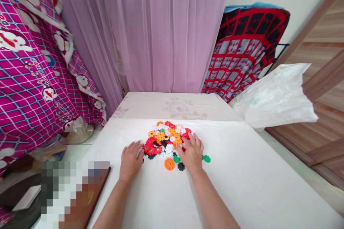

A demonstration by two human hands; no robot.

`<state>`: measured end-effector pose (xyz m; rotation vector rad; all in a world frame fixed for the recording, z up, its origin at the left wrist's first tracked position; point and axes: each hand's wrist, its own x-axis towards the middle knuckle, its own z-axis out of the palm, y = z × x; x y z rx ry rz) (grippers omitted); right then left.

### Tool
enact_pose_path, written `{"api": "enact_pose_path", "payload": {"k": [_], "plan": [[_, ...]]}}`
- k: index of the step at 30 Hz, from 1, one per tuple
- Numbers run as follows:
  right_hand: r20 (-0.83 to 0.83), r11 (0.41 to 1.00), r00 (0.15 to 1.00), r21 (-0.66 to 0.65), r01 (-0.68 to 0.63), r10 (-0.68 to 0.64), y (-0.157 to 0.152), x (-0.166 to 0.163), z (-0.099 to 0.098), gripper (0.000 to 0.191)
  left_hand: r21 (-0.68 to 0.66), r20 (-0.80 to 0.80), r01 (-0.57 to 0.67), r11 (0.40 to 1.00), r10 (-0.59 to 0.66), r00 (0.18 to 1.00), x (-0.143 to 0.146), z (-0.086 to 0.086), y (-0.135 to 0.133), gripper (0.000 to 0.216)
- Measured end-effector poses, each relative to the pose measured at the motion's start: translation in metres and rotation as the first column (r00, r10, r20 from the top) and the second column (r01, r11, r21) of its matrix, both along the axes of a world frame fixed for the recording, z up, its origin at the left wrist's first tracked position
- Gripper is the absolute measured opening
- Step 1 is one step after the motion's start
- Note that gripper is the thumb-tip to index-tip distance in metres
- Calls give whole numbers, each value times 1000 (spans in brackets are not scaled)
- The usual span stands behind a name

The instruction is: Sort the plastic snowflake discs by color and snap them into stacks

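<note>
A heap of notched plastic discs, shaped like snowflakes or flowers, lies on a white-covered table (242, 171). The discs are red, orange, white, black and green. My left hand (130, 160) rests at the heap's left edge, fingertips by the red discs (152, 146). Over the right side my right hand (192, 152) lies with its fingers spread, touching discs. Between the hands, at the near edge, are an orange disc (169, 164), a black disc (181, 166) and a green disc (176, 158). Another green disc (206, 159) sits right of my right hand.
A brown flat object (99, 189), partly pixelated, lies at the table's left edge. A white plastic bag (276, 94) hangs by the right far corner. Purple curtains (166, 32) stand behind the table, with a pink patterned cloth (34, 78) on the left.
</note>
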<state>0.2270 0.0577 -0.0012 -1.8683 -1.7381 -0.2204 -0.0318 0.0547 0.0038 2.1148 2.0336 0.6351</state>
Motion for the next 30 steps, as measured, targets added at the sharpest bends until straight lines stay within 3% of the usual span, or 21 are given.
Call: {"api": "enact_pose_path", "payload": {"k": [3, 9, 12, 14, 20, 25, 30], "plan": [[-2, 998, 1000, -62, -10, 10, 2, 0, 1, 38, 13, -5, -4, 1000, 4, 1000, 0, 0, 0, 35], [-62, 991, 998, -136, -16, 7, 7, -1, 3, 30, 9, -2, 1, 1000, -1, 1000, -1, 1, 0, 36], [-60, 987, 998, -157, -19, 10, 5, -3, 5, 39, 14, 1, -7, 1000, 7, 1000, 0, 1, 0, 35], [-44, 988, 999, -152, -22, 16, 5, -4, 5, 44, 9, 3, -16, 1000, 16, 1000, 1, 2, 0, 34], [-63, 990, 998, -136, -21, 13, 6, -4, 5, 31, 0, 16, -25, 1000, 25, 1000, 3, 4, 0, 34], [-64, 989, 998, -147, -27, 18, 8, -6, 8, 37, -14, 29, -17, 1000, 18, 999, 2, 4, 0, 34], [-106, 995, 994, -96, -42, 32, 11, -8, 6, 26, -14, 26, -14, 1000, 15, 1000, 2, 3, 0, 35]]}}
